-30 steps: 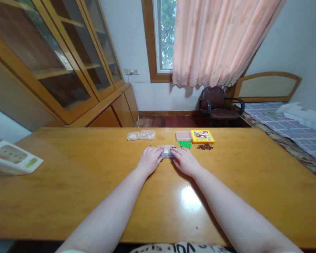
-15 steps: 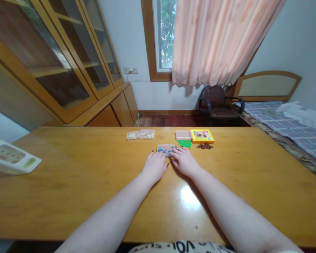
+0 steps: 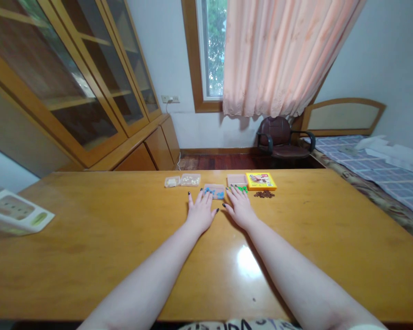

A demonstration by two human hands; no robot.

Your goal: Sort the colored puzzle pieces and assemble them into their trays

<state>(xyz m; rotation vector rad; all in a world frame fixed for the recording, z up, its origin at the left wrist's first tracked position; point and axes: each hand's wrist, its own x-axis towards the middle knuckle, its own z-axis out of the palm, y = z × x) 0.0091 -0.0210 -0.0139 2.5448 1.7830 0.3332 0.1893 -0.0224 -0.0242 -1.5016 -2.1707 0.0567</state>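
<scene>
My left hand [image 3: 200,211] lies flat with fingers spread, its fingertips by the left side of a shallow clear box [image 3: 220,188] with small blue pieces [image 3: 220,195] in it. On the other side, my right hand [image 3: 240,208] is spread too, its fingertips over a heap of small green pieces [image 3: 243,189] and hiding part of it. Neither hand holds anything. Behind the green heap sits a second shallow clear box [image 3: 237,179]. A yellow box with a printed picture [image 3: 261,181] stands beside it, with a pile of small brown pieces [image 3: 264,194] in front.
Two clear boxes with pale pieces, a smaller one [image 3: 172,182] and a larger one [image 3: 190,179], stand at the table's far edge. A white power strip [image 3: 19,211] is at the left. Beyond the wooden table [image 3: 124,256] are a chair [image 3: 278,137] and a bed [image 3: 375,156].
Both hands have drawn apart from the blue-piece box, fingers spreading. My right hand has gone toward the green heap, and more of the box shows. The view has shifted slightly.
</scene>
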